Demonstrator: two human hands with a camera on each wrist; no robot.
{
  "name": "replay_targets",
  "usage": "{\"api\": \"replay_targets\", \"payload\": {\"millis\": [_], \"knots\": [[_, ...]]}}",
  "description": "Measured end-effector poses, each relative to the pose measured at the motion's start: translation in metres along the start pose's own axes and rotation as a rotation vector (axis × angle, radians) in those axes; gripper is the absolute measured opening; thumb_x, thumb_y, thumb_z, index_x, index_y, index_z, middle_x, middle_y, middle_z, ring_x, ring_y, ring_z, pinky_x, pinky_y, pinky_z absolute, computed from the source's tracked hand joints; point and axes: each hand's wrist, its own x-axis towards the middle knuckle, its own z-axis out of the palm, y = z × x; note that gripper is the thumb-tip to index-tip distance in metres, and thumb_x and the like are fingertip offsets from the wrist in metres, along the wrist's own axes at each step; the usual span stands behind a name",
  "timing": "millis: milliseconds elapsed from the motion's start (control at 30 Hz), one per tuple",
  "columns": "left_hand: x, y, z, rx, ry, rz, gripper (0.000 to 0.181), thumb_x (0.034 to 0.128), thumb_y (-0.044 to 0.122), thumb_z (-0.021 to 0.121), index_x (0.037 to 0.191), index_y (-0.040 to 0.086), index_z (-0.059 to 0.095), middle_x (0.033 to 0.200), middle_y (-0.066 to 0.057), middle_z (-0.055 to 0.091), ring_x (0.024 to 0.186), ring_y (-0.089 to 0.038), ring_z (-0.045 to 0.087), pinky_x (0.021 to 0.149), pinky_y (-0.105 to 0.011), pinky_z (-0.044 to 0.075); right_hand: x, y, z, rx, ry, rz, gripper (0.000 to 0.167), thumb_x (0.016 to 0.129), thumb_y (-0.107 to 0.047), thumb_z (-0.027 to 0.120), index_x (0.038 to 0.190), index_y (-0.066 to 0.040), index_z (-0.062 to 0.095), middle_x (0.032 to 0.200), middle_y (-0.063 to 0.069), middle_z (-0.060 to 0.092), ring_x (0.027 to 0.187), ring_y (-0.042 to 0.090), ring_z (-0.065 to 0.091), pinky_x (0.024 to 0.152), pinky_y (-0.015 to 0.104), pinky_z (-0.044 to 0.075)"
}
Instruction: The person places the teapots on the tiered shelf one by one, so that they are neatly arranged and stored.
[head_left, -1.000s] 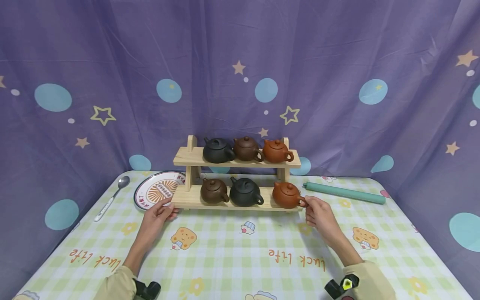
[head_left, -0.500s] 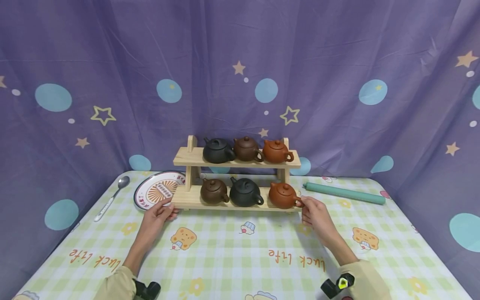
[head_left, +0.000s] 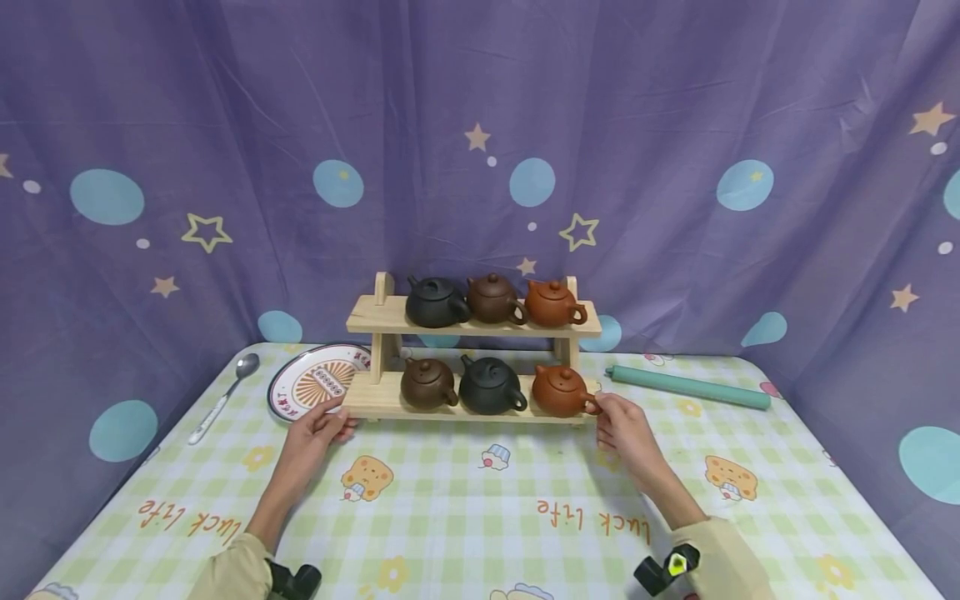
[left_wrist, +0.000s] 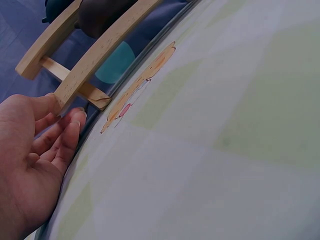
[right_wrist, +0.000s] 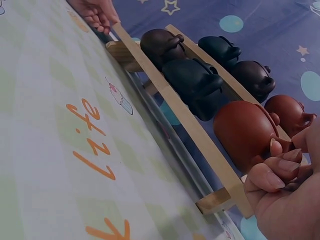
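Note:
A two-tier wooden shelf stands on the table, with small teapots on both tiers. My right hand pinches the handle of the reddish-orange teapot at the lower tier's right end; the right wrist view shows fingers around that handle. Left of it sit a black teapot and a brown teapot. On the upper tier are another black teapot, a brown teapot and a reddish-orange teapot. My left hand grips the lower board's left end between thumb and fingers.
A patterned plate lies partly behind the shelf's left end. Farther left rests a spoon. A green rod-like roll lies right of the shelf. The checked tablecloth spreads in front, and a purple curtain hangs behind.
My right hand has moved left with the lower reddish-orange teapot, bringing it closer to the black teapot beside it. The left hand stays on the shelf's end.

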Motion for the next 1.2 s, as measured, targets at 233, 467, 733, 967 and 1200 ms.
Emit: {"api": "replay_targets", "payload": {"millis": [233,467,733,967,1200], "knots": [[0.000,0.000,0.000,-0.008,-0.003,-0.008,0.046,0.1102,0.017,0.053,0.150,-0.005,0.046,0.118,-0.024,0.069,0.085,-0.007,0.069,0.081,-0.019,0.058,0.001,0.002,0.003,0.003,0.015,-0.002,0.030,0.111,-0.017,0.044,0.093,0.001,0.060,0.054,-0.006,0.032,0.046,0.006,0.026,0.045,0.020,0.024],[0.001,-0.002,0.001,0.003,0.007,0.016,0.044,0.1099,0.016,0.054,0.148,-0.006,0.048,0.114,-0.023,0.070,0.084,-0.007,0.069,0.079,-0.018,0.059,0.004,0.004,0.008,0.016,0.027,-0.002,0.029,0.110,-0.016,0.045,0.092,0.001,0.061,0.054,-0.005,0.034,0.045,0.005,0.026,0.044,0.019,0.023],[0.000,0.000,0.000,-0.003,0.004,0.004,0.045,0.1099,0.016,0.054,0.149,-0.006,0.047,0.116,-0.023,0.070,0.084,-0.006,0.069,0.079,-0.019,0.058,0.006,0.007,0.011,0.015,0.041,-0.005,0.030,0.111,-0.016,0.044,0.093,0.002,0.060,0.055,-0.005,0.034,0.046,0.005,0.026,0.045,0.019,0.025],[0.001,0.001,0.000,-0.001,0.007,-0.006,0.045,0.1099,0.016,0.054,0.149,-0.005,0.047,0.116,-0.023,0.070,0.084,-0.005,0.068,0.079,-0.018,0.058,0.008,0.007,0.015,0.027,0.053,-0.001,0.029,0.110,-0.016,0.044,0.093,0.001,0.060,0.055,-0.006,0.034,0.047,0.006,0.028,0.045,0.018,0.026],[0.000,0.000,0.000,0.007,0.006,-0.010,0.046,0.1099,0.017,0.054,0.149,-0.005,0.047,0.117,-0.023,0.070,0.084,-0.007,0.069,0.079,-0.019,0.058,0.008,0.009,0.016,0.030,0.054,-0.011,0.030,0.111,-0.018,0.044,0.094,0.001,0.059,0.058,-0.005,0.034,0.047,0.006,0.028,0.045,0.018,0.027]]}}
